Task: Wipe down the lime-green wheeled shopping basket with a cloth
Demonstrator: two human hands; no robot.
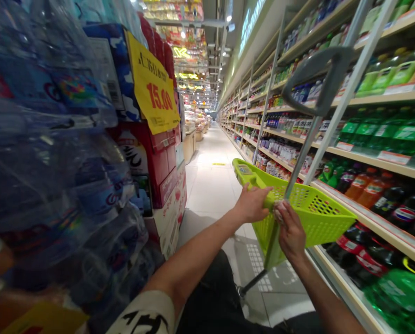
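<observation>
A lime-green plastic shopping basket (319,211) on wheels tilts in front of me, its grey pull handle (315,79) raised on two metal rods. My left hand (254,202) grips the basket's near rim, fingers curled over the edge. My right hand (291,229) is closed around the near corner of the basket, where the rod meets it. The basket looks empty inside.
Shelves (378,162) of bottled soft drinks run along the right. Stacked shrink-wrapped water packs (54,185) and red cartons (162,162) with a yellow price sign (155,90) stand on the left. A tiled aisle (210,181) stretches ahead.
</observation>
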